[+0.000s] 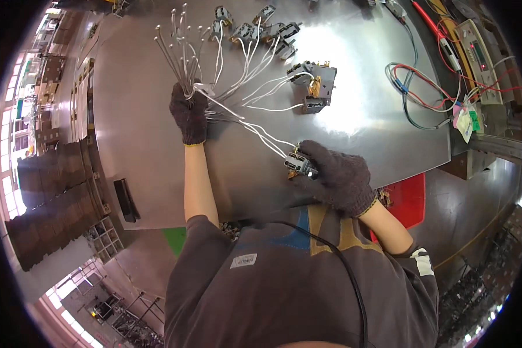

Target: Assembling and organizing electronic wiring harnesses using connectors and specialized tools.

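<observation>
My left hand (189,116), in a dark knitted glove, is closed around a bundle of thin metal rods (184,64) that fan out above the fist. White thin leads run from the bundle to several small grey switch-like parts. One such part, a grey and black switch unit (297,163) with brass-coloured pieces, is gripped by the fingers of my gloved right hand (342,177). To the far side of that hand, a cluster of grey switch units (316,87) lies on the metal table. More grey switch units (267,32) lie at the table's far edge, joined to the bundle.
The shiny metal table (145,156) has a black bar-shaped piece (126,200) at its left edge. On the right are coiled red and black test leads (414,75), a red probe (432,23) and a beige meter (478,61). A red bin (409,200) stands below the right edge.
</observation>
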{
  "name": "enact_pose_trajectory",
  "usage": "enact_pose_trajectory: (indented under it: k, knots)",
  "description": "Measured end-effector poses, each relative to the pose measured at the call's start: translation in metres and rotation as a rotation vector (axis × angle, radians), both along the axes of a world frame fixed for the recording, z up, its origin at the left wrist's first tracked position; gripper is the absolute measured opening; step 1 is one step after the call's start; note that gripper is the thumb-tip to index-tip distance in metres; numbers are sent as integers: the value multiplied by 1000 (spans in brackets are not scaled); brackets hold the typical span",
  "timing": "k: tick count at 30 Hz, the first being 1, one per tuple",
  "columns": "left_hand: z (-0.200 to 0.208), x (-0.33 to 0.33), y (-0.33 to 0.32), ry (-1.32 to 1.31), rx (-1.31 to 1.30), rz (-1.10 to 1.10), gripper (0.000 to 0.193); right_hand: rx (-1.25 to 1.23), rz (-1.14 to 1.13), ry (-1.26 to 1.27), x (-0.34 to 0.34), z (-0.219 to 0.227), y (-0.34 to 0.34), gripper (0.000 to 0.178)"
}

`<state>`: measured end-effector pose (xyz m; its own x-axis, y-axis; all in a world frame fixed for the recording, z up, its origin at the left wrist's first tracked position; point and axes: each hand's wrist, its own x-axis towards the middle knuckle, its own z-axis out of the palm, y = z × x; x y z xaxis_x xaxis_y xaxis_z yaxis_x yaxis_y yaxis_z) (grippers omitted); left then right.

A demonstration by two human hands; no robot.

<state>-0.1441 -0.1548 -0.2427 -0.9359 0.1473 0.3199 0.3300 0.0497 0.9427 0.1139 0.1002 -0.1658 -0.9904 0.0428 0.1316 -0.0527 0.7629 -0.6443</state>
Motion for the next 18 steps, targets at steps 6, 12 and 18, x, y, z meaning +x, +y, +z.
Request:
enact_pose_trajectory:
  k: [6, 12, 18]
  knots:
    - [-8, -12, -19, -23, 14, -29, 26, 76, 183, -107, -22, 19, -8, 46]
    - [3, -5, -6, -14, -46, -12, 34, -386, 262, -30, -31, -10, 17, 39]
    - [-15, -14, -21, -98, 35, -3, 32, 156, 261, 143, -36, 0, 3, 46]
